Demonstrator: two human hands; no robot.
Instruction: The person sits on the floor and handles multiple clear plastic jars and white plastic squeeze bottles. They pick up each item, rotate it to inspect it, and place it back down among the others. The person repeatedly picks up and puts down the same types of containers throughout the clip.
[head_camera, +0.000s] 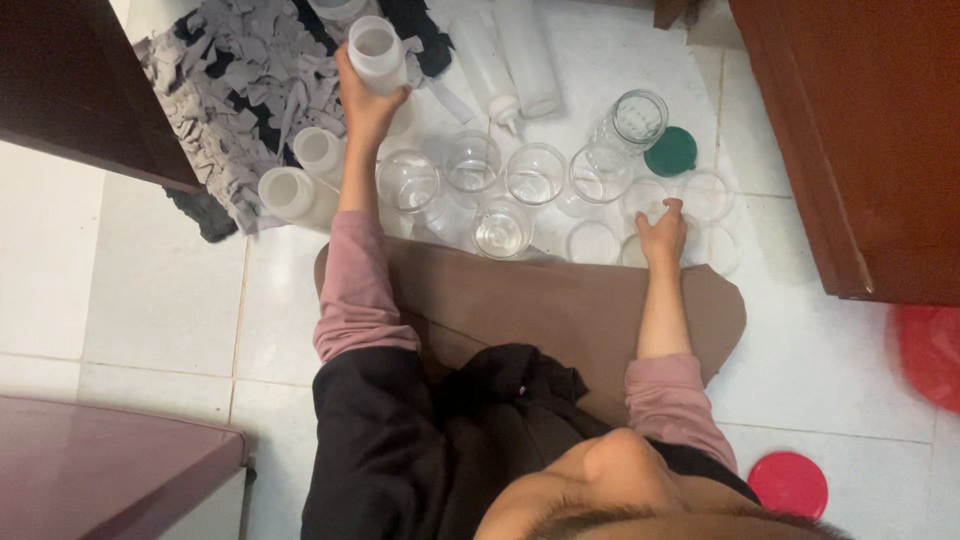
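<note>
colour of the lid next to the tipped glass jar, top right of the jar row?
Dark green: the round lid lies flat on the white tiles beside the glass jar. Head view shows it.

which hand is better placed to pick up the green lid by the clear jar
Probably the right hand: it lies open just below the round green plastic lid, while the left hand is far off, holding a frosted white plastic bottle.

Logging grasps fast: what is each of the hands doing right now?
Left hand: closed around a white translucent plastic jar, lifted.
Right hand: fingers resting on a clear round plastic lid; grip cannot be told.
</note>
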